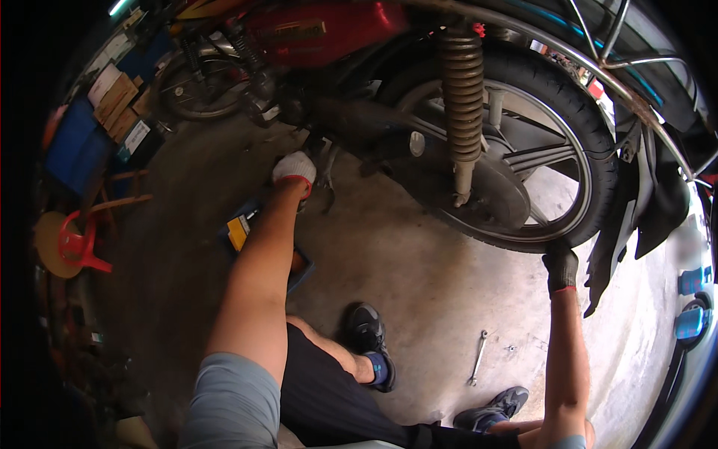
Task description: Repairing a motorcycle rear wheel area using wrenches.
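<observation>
A red motorcycle (336, 34) stands across the far side, its rear wheel to the right. My left hand (294, 169), in a white knit glove with a red cuff, is curled by the metal parts below the engine; its fingers are mostly hidden, and what they hold cannot be made out. My right hand (561, 269), in a dark glove, is closed against the underside of the rear tyre (604, 176). Between the hands are the long dark chain cover (479, 191) and a brown coil shock absorber (464, 97).
A combination wrench (479, 359) and a small metal piece (511, 348) lie on the concrete near my shoes (366, 337). Beneath my left forearm is a blue tray (301, 271) with a yellow item (238, 232). A red stool (82, 243) and cardboard boxes (116, 97) stand at left.
</observation>
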### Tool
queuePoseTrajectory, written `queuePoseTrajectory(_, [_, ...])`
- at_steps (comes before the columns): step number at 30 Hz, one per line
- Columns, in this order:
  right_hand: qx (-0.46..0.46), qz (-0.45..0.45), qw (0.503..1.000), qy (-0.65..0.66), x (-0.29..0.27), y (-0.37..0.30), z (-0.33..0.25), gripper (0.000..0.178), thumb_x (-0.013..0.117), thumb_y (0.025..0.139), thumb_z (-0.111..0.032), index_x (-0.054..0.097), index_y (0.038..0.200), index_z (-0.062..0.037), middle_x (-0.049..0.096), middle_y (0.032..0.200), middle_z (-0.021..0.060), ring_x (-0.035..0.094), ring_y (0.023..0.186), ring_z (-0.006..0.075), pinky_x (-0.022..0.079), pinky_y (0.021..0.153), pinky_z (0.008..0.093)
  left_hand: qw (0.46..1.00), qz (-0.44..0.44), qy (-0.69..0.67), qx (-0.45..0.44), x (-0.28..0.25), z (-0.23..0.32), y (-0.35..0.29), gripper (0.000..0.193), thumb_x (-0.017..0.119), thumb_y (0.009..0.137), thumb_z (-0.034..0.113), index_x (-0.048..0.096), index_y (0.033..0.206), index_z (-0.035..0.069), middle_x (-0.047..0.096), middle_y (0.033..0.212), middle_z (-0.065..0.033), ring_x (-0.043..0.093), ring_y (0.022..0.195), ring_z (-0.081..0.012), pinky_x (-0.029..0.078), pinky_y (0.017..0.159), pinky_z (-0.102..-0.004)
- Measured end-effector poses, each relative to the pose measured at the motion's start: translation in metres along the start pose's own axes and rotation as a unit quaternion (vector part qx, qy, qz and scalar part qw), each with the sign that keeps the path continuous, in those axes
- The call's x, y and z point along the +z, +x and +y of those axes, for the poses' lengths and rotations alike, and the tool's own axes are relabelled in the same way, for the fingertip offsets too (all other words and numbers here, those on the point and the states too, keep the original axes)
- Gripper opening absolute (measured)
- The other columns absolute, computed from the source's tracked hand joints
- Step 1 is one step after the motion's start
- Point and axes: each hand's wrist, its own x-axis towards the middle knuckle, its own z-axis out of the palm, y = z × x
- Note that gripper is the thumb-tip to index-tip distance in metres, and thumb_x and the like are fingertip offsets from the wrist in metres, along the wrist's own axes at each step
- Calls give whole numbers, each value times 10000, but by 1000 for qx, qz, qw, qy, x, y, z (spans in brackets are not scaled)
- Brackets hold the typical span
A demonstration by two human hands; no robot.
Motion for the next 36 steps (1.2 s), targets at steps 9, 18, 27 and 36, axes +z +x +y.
queuePoseTrajectory(9, [120, -66, 988, 76, 2, 10, 15, 383, 661, 831, -349, 622, 1172, -179, 612, 949, -27, 565, 827, 138, 465, 745, 343, 998, 47, -1, 29, -2, -9, -1, 280, 517, 879, 203, 732, 998, 70, 697, 1070, -181, 672, 1020, -349, 551, 846, -441])
queuePoseTrajectory(18, [-59, -133, 989, 17, 7, 22, 52, 301, 551, 969, -320, 614, 1035, -33, 658, 858, 90, 579, 668, 165, 430, 530, 277, 997, 60, 16, 43, -5, -6, -3, 268, 525, 861, 199, 744, 964, 83, 705, 1024, -180, 690, 969, -346, 563, 804, -447])
queuePoseTrajectory(27, [124, -99, 977, 139, 6, 10, 21, 188, 670, 855, -276, 660, 962, -122, 593, 794, 0, 575, 669, 144, 411, 533, 280, 999, 1, 15, 31, -14, -6, -10, 293, 513, 869, 191, 731, 1029, 77, 683, 1112, -184, 659, 1051, -358, 537, 882, -447])
queuePoseTrajectory(36, [106, -65, 985, 116, 9, 3, 16, 194, 549, 956, -205, 635, 925, -34, 547, 702, 16, 516, 580, 120, 420, 480, 280, 997, 23, 15, 72, -20, -24, -6, 290, 513, 861, 206, 737, 964, 52, 688, 1037, -216, 670, 996, -371, 543, 845, -469])
